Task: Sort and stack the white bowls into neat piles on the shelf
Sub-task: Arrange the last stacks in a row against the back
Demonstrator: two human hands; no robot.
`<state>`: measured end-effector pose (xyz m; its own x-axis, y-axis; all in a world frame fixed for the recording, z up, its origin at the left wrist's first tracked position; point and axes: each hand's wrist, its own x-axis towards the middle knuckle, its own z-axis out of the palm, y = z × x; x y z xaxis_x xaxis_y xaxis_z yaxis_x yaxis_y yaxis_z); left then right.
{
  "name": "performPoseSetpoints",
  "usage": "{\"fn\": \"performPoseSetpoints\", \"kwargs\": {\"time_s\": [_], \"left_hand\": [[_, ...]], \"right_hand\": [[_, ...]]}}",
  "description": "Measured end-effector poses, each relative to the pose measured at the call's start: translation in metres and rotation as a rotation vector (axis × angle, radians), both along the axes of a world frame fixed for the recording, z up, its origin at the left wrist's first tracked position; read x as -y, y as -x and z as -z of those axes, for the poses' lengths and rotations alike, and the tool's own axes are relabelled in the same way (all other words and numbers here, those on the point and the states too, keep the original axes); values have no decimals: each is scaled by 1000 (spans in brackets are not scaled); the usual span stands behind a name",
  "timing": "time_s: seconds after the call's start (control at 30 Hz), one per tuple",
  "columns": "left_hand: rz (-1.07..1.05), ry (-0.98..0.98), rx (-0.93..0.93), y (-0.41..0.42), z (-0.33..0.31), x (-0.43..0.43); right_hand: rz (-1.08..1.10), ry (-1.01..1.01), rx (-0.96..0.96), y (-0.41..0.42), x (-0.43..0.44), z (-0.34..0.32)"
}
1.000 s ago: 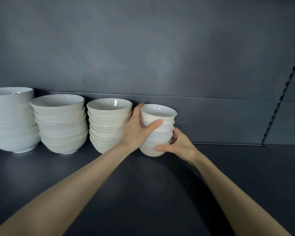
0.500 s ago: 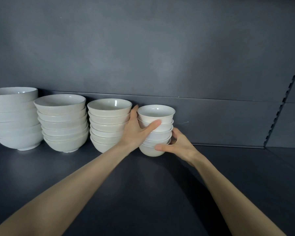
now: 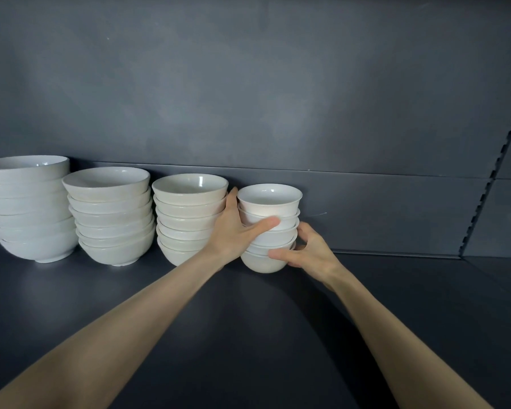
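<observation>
Where the shelf [image 3: 248,335] meets the back panel [image 3: 248,98], the smallest bowl stack [image 3: 269,202] stands at the right end of a row of four, several white bowls nested, base on or v. near the shelf; can't tell which. L hand [image 3: 233,234] grips its left side, w/ thumb laid across the front at mid height and fingers tucked behind, btw this stack and its neighbour. R hand [image 3: 313,255] grips low on the right, w/ thumb on the front of the bottom bowl and fingers curled round the side. Just beside on the left sits a cream stack [image 3: 189,208], then a wider stack [image 3: 109,214], then the largest stack [image 3: 27,208], whiter, cut off by the frame edge. Far right, a slotted upright [image 3: 497,169] runs up the panel.
</observation>
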<state>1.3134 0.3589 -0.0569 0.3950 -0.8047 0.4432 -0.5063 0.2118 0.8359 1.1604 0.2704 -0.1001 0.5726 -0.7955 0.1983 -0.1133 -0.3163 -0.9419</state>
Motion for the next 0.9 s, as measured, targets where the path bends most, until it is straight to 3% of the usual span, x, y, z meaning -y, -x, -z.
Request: {"fn": "performPoseSetpoints", "kwargs": {"time_s": [0.53,0.9], "left_hand": [[-21,-27,38,1,-5,1],[-59,-79,58,6,-10,-6]], "right_hand": [[2,-41,89,1,-5,-1],[-3,-7,19,2,-4,-4]]}}
